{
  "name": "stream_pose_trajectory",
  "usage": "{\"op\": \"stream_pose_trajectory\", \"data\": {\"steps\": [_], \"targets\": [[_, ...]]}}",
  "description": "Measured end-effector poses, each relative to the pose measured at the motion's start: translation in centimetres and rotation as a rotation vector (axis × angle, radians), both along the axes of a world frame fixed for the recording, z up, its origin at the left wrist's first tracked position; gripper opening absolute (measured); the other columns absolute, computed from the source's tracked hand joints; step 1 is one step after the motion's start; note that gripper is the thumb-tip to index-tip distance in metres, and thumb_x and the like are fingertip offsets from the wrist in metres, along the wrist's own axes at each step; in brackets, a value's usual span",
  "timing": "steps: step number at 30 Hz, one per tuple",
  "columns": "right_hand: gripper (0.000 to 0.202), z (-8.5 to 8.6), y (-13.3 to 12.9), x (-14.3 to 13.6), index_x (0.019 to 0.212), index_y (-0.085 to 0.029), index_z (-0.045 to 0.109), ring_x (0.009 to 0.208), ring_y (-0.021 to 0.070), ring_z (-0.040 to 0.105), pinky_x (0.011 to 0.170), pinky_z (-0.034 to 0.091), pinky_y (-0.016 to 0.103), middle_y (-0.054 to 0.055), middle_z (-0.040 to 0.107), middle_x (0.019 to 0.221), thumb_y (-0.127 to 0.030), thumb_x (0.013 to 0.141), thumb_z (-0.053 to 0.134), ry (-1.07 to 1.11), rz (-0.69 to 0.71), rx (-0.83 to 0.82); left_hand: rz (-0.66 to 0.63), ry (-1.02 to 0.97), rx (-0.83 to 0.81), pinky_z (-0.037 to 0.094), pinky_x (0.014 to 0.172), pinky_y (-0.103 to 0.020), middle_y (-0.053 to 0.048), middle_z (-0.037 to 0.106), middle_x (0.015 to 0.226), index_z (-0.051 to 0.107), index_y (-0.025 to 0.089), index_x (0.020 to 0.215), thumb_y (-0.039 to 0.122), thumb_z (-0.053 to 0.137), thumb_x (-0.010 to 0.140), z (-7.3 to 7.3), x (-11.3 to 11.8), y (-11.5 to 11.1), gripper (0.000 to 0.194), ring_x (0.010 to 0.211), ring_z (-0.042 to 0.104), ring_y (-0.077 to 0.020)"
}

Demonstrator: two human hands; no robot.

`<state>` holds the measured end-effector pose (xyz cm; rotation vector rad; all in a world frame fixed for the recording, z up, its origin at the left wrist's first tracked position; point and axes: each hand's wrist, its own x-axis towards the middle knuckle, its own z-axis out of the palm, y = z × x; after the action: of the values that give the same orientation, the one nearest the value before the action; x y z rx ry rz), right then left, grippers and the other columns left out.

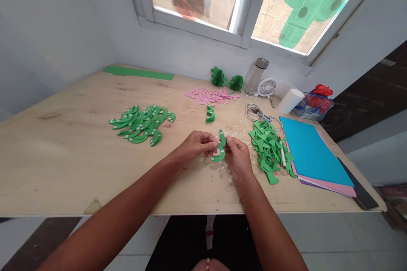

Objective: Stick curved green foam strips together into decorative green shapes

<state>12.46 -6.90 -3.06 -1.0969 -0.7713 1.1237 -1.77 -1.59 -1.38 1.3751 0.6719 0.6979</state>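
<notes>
Between my two hands is a curved green paper cutout (220,156) with small white squares on it. My left hand (201,144) pinches its left side, fingers closed. On the opposite edge, my right hand (237,153) grips it between thumb and fingers. Just beyond, another green cutout (210,114) with white squares lies on the table. To the left is a pile of similar green curved pieces (143,123), many bearing white squares. Tiny white paper bits are scattered under and around my hands.
Green paper scraps (267,148) with a white marker (282,156) lie right, beside blue sheets (313,152). Tape rolls (254,112), a bottle (255,77), a small fan (266,87) and pink cutouts (208,95) stand or lie farther back. A green strip (140,73) lies back left.
</notes>
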Motion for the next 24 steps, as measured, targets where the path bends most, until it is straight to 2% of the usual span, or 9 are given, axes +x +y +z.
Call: {"op": "stream_pose_trajectory", "data": {"steps": [4, 9, 15, 24], "targets": [[0.024, 0.30, -0.08, -0.06, 0.068, -0.017, 0.067, 0.056, 0.0112, 0.048, 0.058, 0.039, 0.025, -0.001, 0.060, 0.062, -0.041, 0.070, 0.069, 0.160, 0.093, 0.000, -0.027, -0.029, -0.027, 0.042, 0.050, -0.021, -0.003, 0.066, 0.059, 0.062, 0.012, 0.066, 0.038, 0.071, 0.068, -0.03, -0.09, -0.04, 0.027, 0.050, 0.054, -0.0095], [0.025, 0.41, -0.16, 0.11, 0.076, -0.015, 0.070, 0.057, 0.0126, 0.052, 0.058, 0.041, 0.027, 0.002, 0.064, 0.064, -0.039, 0.072, 0.069, 0.237, 0.196, -0.031, -0.054, -0.058, -0.049, 0.042, 0.050, -0.021, -0.003, 0.066, 0.060, 0.062, 0.012, 0.066, 0.037, 0.071, 0.069, 0.02, -0.14, -0.07, 0.027, 0.050, 0.054, -0.0095], [0.023, 0.38, -0.15, 0.27, 0.069, -0.016, 0.067, 0.057, 0.0125, 0.053, 0.057, 0.043, 0.026, 0.000, 0.063, 0.062, -0.039, 0.070, 0.071, 0.280, 0.229, -0.031, -0.049, -0.067, -0.064, 0.042, 0.049, -0.021, -0.003, 0.066, 0.059, 0.062, 0.012, 0.067, 0.037, 0.072, 0.068, 0.15, -0.15, -0.09, 0.026, 0.050, 0.054, -0.0092], [0.022, 0.55, -0.21, 0.22, 0.072, -0.017, 0.067, 0.055, 0.0113, 0.052, 0.057, 0.044, 0.025, -0.001, 0.062, 0.063, -0.037, 0.067, 0.074, 0.267, 0.217, -0.067, -0.039, -0.063, -0.078, 0.043, 0.049, -0.022, -0.003, 0.066, 0.058, 0.062, 0.012, 0.067, 0.039, 0.072, 0.067, 0.12, -0.10, -0.18, 0.029, 0.049, 0.054, -0.0098]]}}
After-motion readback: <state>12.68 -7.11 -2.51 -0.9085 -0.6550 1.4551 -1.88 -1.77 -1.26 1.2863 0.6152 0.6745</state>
